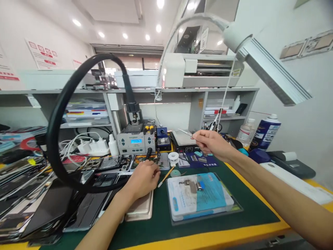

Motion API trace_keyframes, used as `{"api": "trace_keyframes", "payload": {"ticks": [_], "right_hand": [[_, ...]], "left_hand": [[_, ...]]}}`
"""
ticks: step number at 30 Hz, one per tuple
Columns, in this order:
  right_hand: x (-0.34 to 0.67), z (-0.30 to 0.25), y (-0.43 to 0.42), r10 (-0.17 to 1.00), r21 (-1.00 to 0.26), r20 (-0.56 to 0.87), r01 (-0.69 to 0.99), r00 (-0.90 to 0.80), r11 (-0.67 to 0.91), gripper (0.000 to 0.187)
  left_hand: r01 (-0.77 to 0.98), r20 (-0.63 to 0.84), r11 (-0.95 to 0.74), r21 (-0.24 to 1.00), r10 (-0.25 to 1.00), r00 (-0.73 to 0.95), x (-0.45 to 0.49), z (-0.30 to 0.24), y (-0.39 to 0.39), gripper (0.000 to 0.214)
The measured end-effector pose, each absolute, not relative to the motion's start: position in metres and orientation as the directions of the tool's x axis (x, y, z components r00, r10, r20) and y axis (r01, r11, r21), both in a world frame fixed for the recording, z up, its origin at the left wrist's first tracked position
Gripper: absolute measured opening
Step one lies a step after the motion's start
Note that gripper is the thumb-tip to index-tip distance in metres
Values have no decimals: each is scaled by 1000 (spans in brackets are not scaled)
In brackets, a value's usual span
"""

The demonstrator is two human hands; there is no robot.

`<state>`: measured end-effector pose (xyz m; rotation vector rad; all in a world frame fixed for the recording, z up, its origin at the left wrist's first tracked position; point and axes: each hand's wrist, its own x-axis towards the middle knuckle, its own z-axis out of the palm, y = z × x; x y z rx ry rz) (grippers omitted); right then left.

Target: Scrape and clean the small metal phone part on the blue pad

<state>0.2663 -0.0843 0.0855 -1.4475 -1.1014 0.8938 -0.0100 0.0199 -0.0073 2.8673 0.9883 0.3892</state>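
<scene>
My right hand (209, 141) is raised over the back of the bench, its fingers pinched around a pair of silver tweezers (186, 133) that point left. Low over the phone parts at mid-left is my left hand (145, 176), fingers curled downward. A black handle (149, 153) rises just behind its knuckles; whether the fingers hold it I cannot tell. Below the left hand lies a gold phone housing (140, 208). Between my forearms, a blue-and-white box (218, 198) carries a small metal part (193, 186). A brush (165, 177) lies beside the left hand.
A black hose (52, 128) loops at left, near my left forearm. Behind stand a grey rework station (135, 142) and a solder spool (173, 158). Stacked phones (49, 205) crowd the left. A lamp (275, 69) overhangs the right, above a spray can (265, 132).
</scene>
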Motion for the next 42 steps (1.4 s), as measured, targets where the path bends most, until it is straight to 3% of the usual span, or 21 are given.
{"api": "trace_keyframes", "payload": {"ticks": [12,17,25,30,42], "right_hand": [[324,39,-99,949,-998,19,55,314,2,29],[317,38,-98,943,-1000,20,16,331,16,32],[308,36,-97,930,-1000,-8,-2,368,-8,33],[313,40,-99,926,-1000,-13,-19,378,-6,32],[314,41,-96,911,-999,-34,-38,410,-20,31]], "left_hand": [[655,294,-713,251,701,650,-19,-7,31,23],[695,206,-682,229,731,650,-4,11,28,25],[734,-5,-676,69,735,678,78,36,25,31],[813,22,-582,-6,813,582,109,34,32,36],[873,-80,-485,48,870,487,124,35,47,39]]}}
